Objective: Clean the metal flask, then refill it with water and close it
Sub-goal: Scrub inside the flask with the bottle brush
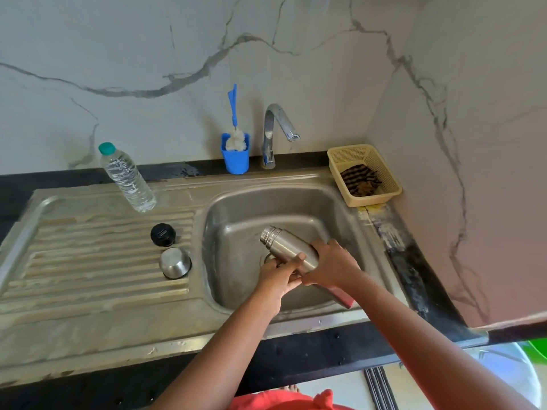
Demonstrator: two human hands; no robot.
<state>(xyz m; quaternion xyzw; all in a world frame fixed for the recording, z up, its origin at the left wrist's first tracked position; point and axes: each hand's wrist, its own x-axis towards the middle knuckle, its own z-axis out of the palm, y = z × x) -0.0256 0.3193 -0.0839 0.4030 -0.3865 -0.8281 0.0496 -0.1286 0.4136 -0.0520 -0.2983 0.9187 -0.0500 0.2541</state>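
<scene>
the right hand hides the flask's middle.

Two white walls meet in a corner on the right, and grey lines run across them like cracks in marble. Below them lies a black counter with pale scratches and a wet patch near the back. A shiny steel sink sits in the counter — its left side has long ridges. A silver tap stands at the back edge. Soft daylight fills the room. A bit of pale floor shows at the bottom.
</scene>
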